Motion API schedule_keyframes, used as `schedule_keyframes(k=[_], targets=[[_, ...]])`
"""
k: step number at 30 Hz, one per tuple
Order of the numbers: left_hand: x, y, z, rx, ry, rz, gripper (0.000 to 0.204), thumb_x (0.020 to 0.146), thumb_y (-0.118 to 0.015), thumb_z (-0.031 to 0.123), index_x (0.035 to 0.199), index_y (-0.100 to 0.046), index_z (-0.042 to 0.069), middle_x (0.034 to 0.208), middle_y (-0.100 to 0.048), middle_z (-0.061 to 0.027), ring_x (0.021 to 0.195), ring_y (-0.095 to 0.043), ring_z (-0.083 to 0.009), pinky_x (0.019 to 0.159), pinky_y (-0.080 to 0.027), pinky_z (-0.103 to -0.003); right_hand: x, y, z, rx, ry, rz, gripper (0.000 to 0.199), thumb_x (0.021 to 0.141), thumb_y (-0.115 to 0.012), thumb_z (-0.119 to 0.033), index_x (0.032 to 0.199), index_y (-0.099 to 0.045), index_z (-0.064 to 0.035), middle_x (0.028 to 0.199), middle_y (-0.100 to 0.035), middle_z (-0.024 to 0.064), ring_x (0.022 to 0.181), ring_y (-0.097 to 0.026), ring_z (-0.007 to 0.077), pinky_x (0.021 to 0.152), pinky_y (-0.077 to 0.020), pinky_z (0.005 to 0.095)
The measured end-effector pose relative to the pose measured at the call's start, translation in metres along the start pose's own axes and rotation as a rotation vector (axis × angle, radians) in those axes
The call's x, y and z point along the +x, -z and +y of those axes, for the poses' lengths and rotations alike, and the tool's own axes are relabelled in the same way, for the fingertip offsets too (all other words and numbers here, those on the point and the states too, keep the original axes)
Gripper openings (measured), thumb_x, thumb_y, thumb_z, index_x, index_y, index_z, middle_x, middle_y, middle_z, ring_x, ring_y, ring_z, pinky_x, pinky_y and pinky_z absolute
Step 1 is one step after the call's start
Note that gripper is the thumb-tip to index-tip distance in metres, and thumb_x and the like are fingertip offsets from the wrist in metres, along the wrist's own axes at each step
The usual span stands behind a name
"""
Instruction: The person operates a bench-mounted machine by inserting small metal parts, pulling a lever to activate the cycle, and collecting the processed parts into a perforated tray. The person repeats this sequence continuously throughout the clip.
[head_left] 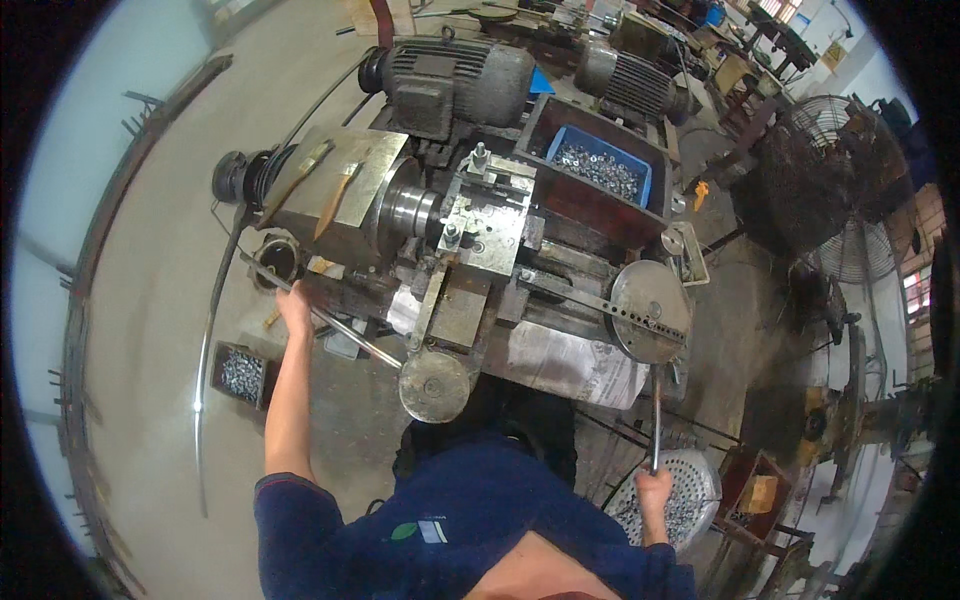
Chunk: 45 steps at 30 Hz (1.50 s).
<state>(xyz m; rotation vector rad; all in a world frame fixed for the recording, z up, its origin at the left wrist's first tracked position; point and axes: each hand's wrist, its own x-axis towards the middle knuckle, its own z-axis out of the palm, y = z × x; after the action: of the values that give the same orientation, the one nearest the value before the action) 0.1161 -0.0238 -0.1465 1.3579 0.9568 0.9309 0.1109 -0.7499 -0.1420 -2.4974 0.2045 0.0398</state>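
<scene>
Currently left hand (294, 308) grips steel lever (352, 336) slanting rightward, bodyward to small disc (434, 386) — right hand (655, 488) grips rod (656, 415), larger disc (648, 290) beyond.

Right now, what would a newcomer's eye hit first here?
The metal machine in the centre, with the left hand gripping a left rod and the right hand a right rod. Then the blue tray of small metal parts at upper right, and the big caged fan at far right.

The dark machine bed (570, 262) carries a bright metal slide block (505, 235), and paper (572, 362) lies along the front.
</scene>
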Motion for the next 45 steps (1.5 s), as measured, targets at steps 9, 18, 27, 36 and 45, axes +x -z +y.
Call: schedule_keyframes(k=[9,18,27,36,45], targets=[[-0.008,-0.004,0.010,0.021,0.023,0.047,0.012,0.074,-0.049,0.008,0.074,-0.050,-0.004,0.058,-0.055,-0.0120,0.047,-0.055,-0.0219,0.045,-0.044,-0.032,-0.020,-0.016,-0.047,0.310,-0.204,-0.113,0.016,0.067,-0.055,-0.011,0.079,-0.057,-0.0009,0.062,-0.047,-0.0018,0.056,-0.042,0.0080,0.051,-0.0345,0.0223],[0.002,-0.001,0.005,0.044,0.056,0.011,0.013,0.074,-0.051,0.010,0.074,-0.051,-0.003,0.057,-0.056,-0.0112,0.047,-0.056,-0.0219,0.044,-0.043,-0.031,-0.023,-0.023,-0.032,0.352,-0.186,-0.116,0.018,0.066,-0.057,-0.010,0.081,-0.056,0.0000,0.061,-0.044,-0.0033,0.054,-0.041,0.0084,0.049,-0.0346,0.0237],[0.024,0.022,-0.028,0.169,0.000,-0.051,0.020,0.077,-0.053,0.015,0.086,-0.054,-0.004,0.065,-0.059,-0.0104,0.051,-0.058,-0.0208,0.043,-0.044,-0.030,0.070,0.045,0.003,-0.552,0.066,0.112,0.035,0.060,-0.062,-0.019,0.093,-0.060,-0.0048,0.078,-0.061,0.0201,0.071,-0.060,0.0374,0.066,-0.0474,0.0470],[-0.007,0.032,0.017,-0.008,0.311,-0.248,0.040,0.085,-0.055,0.035,0.101,-0.054,-0.002,0.079,-0.063,-0.0118,0.069,-0.062,-0.0224,0.063,-0.050,-0.032,0.144,0.028,0.007,-0.672,0.215,0.533,0.077,0.057,-0.063,-0.024,0.127,-0.041,-0.0010,0.123,-0.045,0.0221,0.116,-0.040,0.0383,0.101,-0.0276,0.0439],[-0.020,0.053,-0.065,1.491,-0.418,-0.700,0.048,0.084,-0.050,0.046,0.097,-0.059,0.000,0.086,-0.064,-0.0167,0.077,-0.063,-0.0294,0.069,-0.049,-0.039,0.056,-0.041,-0.014,-0.173,0.155,0.161,0.057,0.056,-0.059,-0.016,0.110,-0.056,0.0039,0.120,-0.050,0.0240,0.113,-0.046,0.0374,0.096,-0.0361,0.0376]])
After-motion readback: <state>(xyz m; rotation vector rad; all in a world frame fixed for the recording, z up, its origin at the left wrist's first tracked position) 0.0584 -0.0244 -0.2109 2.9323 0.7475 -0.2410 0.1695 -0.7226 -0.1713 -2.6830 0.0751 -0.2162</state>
